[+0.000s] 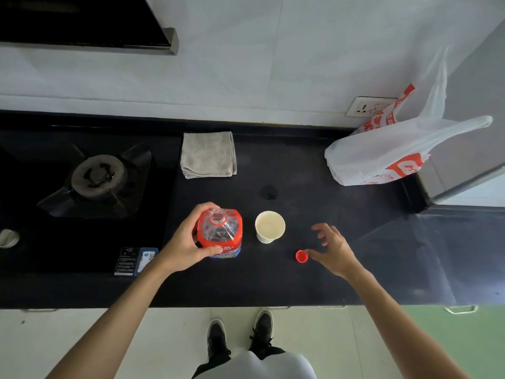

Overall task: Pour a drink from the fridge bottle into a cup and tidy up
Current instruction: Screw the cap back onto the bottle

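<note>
Clear plastic bottle (220, 229) in L hand (185, 247); round paper cup (270, 227) adj.

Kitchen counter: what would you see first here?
The bottle with its red label, open on top, gripped by the left hand in the middle of the black counter. To its right stands a white cup, and nearer the edge lies a small red cap beside the open right hand.

On the counter (273, 280) we find the cup (270, 227), with the bottle (220, 233) in our left hand (185, 247) just beside it at nine o'clock, the cap (301, 256) by our right hand (332, 250) at four, the cloth (209, 155) at eleven, the bag (382, 154) at two and the burner (97, 175) well apart at ten.
</note>
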`<action>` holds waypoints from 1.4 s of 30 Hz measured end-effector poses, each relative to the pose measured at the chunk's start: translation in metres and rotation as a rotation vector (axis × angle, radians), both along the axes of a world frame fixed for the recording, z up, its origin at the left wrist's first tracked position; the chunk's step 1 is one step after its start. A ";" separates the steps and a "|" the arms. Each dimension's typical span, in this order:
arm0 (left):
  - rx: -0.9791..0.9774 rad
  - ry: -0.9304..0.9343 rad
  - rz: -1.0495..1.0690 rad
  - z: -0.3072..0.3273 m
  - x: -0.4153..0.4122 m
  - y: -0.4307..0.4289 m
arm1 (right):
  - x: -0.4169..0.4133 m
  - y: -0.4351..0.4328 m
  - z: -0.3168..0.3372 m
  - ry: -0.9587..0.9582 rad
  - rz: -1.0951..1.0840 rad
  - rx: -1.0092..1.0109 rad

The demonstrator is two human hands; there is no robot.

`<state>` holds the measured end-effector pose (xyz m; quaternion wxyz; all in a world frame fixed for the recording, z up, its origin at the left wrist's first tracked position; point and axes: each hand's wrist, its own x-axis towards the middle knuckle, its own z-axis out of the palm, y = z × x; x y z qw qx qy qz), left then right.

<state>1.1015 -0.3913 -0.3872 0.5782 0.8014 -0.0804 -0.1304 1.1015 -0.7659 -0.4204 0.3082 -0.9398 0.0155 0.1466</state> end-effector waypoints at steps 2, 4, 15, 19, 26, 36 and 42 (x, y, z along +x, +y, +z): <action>-0.015 0.003 -0.001 0.000 0.000 0.000 | -0.008 0.003 -0.006 0.054 0.023 -0.044; -0.027 0.009 -0.004 0.000 -0.001 0.000 | -0.014 0.010 -0.013 0.066 0.044 -0.091; -0.086 0.056 0.001 0.001 -0.001 -0.001 | -0.032 0.036 -0.037 -0.036 0.050 -0.150; -0.112 0.054 0.016 0.002 -0.003 -0.002 | -0.036 0.038 -0.028 -0.144 0.083 -0.067; -0.160 0.056 0.035 0.000 -0.005 0.000 | -0.013 0.046 0.041 -0.359 0.013 0.129; -0.185 0.055 0.037 0.002 -0.005 -0.001 | 0.018 0.139 0.140 -0.543 0.307 0.233; -0.186 0.067 0.040 0.001 -0.004 -0.001 | 0.029 0.176 0.150 -0.521 0.519 0.222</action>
